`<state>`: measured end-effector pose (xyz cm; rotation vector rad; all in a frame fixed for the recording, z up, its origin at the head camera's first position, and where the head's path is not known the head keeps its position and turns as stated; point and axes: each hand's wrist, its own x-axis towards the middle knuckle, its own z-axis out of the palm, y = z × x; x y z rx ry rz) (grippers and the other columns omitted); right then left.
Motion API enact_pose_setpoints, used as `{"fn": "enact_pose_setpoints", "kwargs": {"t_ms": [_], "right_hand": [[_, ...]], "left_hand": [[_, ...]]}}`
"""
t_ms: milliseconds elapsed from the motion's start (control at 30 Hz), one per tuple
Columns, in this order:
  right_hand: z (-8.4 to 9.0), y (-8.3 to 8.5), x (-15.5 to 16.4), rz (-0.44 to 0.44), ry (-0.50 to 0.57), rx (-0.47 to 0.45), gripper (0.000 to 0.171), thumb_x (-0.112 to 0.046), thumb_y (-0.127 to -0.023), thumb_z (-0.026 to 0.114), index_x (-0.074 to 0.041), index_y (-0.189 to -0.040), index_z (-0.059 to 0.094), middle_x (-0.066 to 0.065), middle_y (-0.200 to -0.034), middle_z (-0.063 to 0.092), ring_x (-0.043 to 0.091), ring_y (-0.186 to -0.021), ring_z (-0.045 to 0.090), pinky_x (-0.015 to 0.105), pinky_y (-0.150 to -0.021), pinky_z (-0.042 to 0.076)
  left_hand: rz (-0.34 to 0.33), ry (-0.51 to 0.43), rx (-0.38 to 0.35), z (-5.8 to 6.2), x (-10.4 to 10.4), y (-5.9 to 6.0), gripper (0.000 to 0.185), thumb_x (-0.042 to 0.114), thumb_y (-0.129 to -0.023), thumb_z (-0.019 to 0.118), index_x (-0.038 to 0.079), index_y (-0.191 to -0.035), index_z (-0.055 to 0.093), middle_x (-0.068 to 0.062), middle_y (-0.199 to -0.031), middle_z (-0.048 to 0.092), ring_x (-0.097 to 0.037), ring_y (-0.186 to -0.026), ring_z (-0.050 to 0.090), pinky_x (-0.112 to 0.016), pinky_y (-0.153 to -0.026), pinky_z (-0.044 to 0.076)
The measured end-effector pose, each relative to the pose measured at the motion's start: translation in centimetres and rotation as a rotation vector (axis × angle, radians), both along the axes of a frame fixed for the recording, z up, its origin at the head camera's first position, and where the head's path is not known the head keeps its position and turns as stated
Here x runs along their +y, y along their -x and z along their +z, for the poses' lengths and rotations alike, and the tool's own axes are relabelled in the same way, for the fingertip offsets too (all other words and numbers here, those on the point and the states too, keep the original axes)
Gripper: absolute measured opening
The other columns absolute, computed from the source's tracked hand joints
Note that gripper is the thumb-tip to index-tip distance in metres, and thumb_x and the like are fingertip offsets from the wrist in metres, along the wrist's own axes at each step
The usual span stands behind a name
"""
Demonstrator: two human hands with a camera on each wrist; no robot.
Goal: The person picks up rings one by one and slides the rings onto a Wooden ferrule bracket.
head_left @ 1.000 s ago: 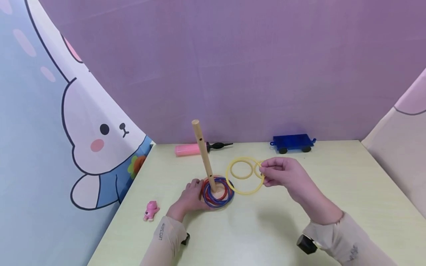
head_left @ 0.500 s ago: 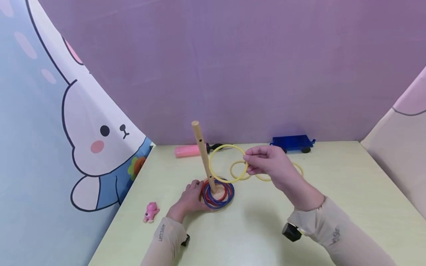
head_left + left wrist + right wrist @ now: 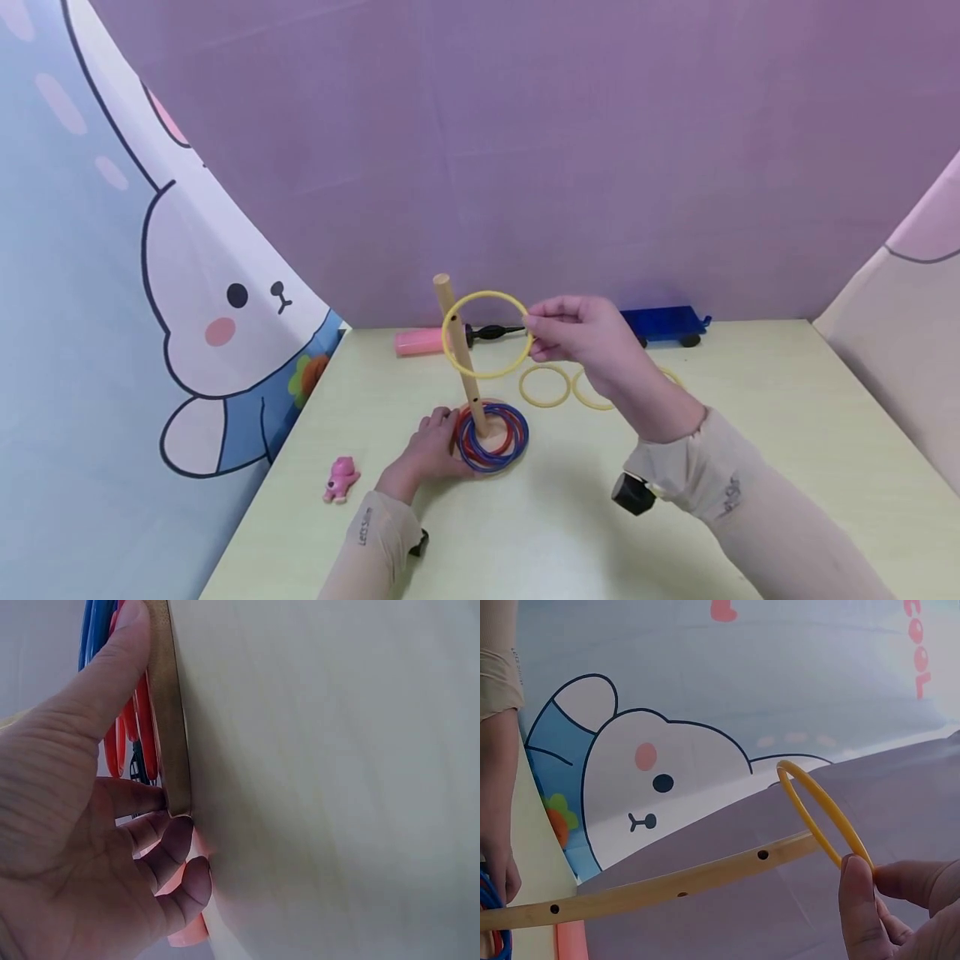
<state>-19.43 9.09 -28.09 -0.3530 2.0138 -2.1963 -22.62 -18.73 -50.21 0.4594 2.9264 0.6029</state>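
Currently the right hand [image 3: 581,333] is raised above the table [image 3: 750,467], thumb and forefinger pinched on the rim of a yellow ring [image 3: 487,334], the other fingers curled beside them. That ring stands nearly on edge and overlaps the upper part of the wooden peg [image 3: 459,350], just below its tip; the right wrist view shows the ring [image 3: 821,812] crossing the peg [image 3: 667,889] near the end, though whether the tip is inside the ring I cannot tell. Left hand [image 3: 427,446] rests on the table at the peg's foot, fingers curled against the edge of the wooden base [image 3: 171,712], thumb lying along the red and blue rings [image 3: 492,433] stacked round the peg. Two more yellow rings [image 3: 545,385] lie flat on the table behind the right wrist. Pink tube [image 3: 422,340] and blue toy wagon [image 3: 667,321] at the far edge; small pink figure [image 3: 341,478] near the left forearm.
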Motion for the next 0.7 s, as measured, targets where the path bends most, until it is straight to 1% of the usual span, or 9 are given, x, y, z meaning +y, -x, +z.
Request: {"fn": "enact_pose_setpoints", "kwargs": {"t_ms": [133, 300, 367, 500, 600, 700], "right_hand": [[0.7, 0.2, -0.5, -0.008, 0.027, 0.009, 0.027, -0.006, -0.092, 0.066, 0.011, -0.112, 0.060, 0.012, -0.088, 0.067, 0.018, -0.069, 0.067, 0.033, -0.071, 0.058], [1.5, 0.4, -1.4, -0.021, 0.080, 0.010, 0.026, -0.004, -0.091, 0.067, 0.011, -0.112, 0.061, 0.013, -0.085, 0.067, 0.018, -0.068, 0.067, 0.033, -0.071, 0.058], [1.9, 0.5, -1.9, -0.029, 0.097, 0.010, 0.026, -0.003, -0.091, 0.067, 0.011, -0.111, 0.061, 0.013, -0.084, 0.067, 0.018, -0.067, 0.067, 0.034, -0.071, 0.058], [2.3, 0.8, -2.6, -0.054, 0.132, -0.003, 0.024, -0.003, -0.091, 0.067, 0.011, -0.110, 0.062, 0.017, -0.087, 0.067, 0.018, -0.066, 0.067, 0.034, -0.070, 0.058], [2.4, 1.1, -3.1, -0.071, 0.157, -0.020, 0.023, -0.003, -0.091, 0.067, 0.010, -0.109, 0.062, 0.017, -0.085, 0.067, 0.017, -0.065, 0.066, 0.033, -0.069, 0.058], [2.4, 1.3, -3.4, -0.088, 0.159, -0.030, 0.023, -0.004, -0.092, 0.066, 0.010, -0.109, 0.062, 0.013, -0.081, 0.067, 0.017, -0.065, 0.067, 0.032, -0.069, 0.058]], "left_hand": [[0.006, 0.001, -0.015, 0.0, 0.0, -0.1, 0.116, 0.056, -0.060, 0.088, 0.001, -0.148, 0.037, -0.017, -0.139, 0.040, -0.037, -0.121, 0.040, -0.055, -0.098, 0.042], [0.019, -0.001, -0.035, 0.2, 0.0, -0.1, 0.116, 0.056, -0.061, 0.087, 0.003, -0.149, 0.035, -0.015, -0.141, 0.039, -0.035, -0.124, 0.039, -0.054, -0.100, 0.040], [0.018, 0.000, -0.035, 0.3, 0.0, -0.1, 0.116, 0.056, -0.061, 0.087, 0.003, -0.150, 0.035, -0.015, -0.140, 0.039, -0.035, -0.123, 0.039, -0.054, -0.101, 0.040], [0.005, 0.001, -0.026, 0.2, -0.1, -0.1, 0.116, 0.056, -0.061, 0.087, 0.002, -0.149, 0.035, -0.016, -0.140, 0.040, -0.035, -0.122, 0.040, -0.054, -0.100, 0.041], [0.004, -0.003, -0.023, 0.1, -0.2, -0.1, 0.116, 0.056, -0.060, 0.088, 0.002, -0.149, 0.035, -0.017, -0.140, 0.040, -0.036, -0.121, 0.040, -0.055, -0.098, 0.041], [0.008, 0.001, -0.023, 0.0, -0.2, -0.1, 0.117, 0.057, -0.060, 0.087, 0.003, -0.149, 0.035, -0.016, -0.141, 0.039, -0.036, -0.122, 0.040, -0.055, -0.098, 0.041]]}}
